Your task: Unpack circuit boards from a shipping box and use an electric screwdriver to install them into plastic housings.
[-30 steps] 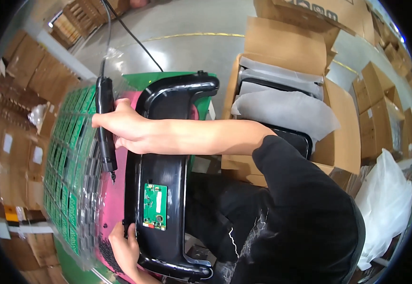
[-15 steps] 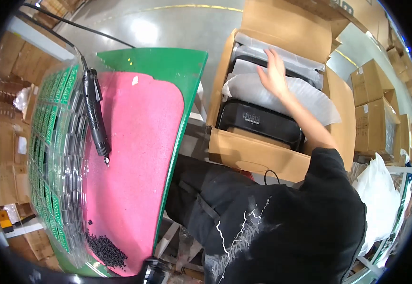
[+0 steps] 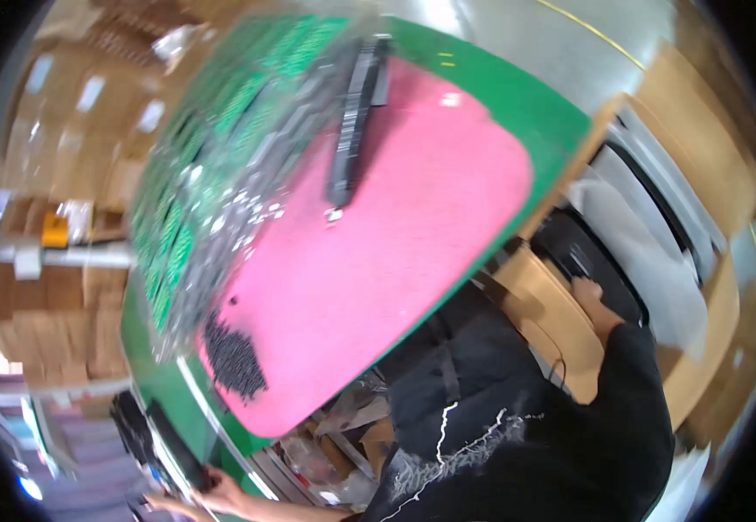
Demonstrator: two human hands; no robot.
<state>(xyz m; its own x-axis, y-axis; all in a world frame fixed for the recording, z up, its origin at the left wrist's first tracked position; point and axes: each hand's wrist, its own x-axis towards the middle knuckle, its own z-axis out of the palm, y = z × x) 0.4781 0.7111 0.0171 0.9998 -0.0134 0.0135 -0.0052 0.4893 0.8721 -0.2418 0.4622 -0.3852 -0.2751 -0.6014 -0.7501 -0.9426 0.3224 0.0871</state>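
Note:
My right hand (image 3: 587, 291) reaches into an open cardboard box (image 3: 560, 329) at the right. Its fingers are curled at the near edge of a glossy black panel with rounded corners (image 3: 582, 252). White foam wrap (image 3: 647, 239) stands behind that panel, beside more packed panels. At the lower left, my left hand (image 3: 221, 494) is closed on a long black housing with a silver edge (image 3: 176, 445); blur hides its exact kind. A black electric screwdriver (image 3: 353, 130) lies on the pink mat (image 3: 395, 235). Small black screws (image 3: 237, 361) form a pile at the mat's near left corner.
Stacked clear plastic trays with green parts (image 3: 221, 165) line the left of the green table (image 3: 517, 104). Cardboard cartons (image 3: 82, 113) fill the far left. Some yellow object (image 3: 55, 230) sits on a shelf there. A thin black cable loop (image 3: 557, 372) hangs by the box.
The view has swung left. My right hand has come down from the foam wrap to the black panel's near edge. My left hand has come into view at the lower left.

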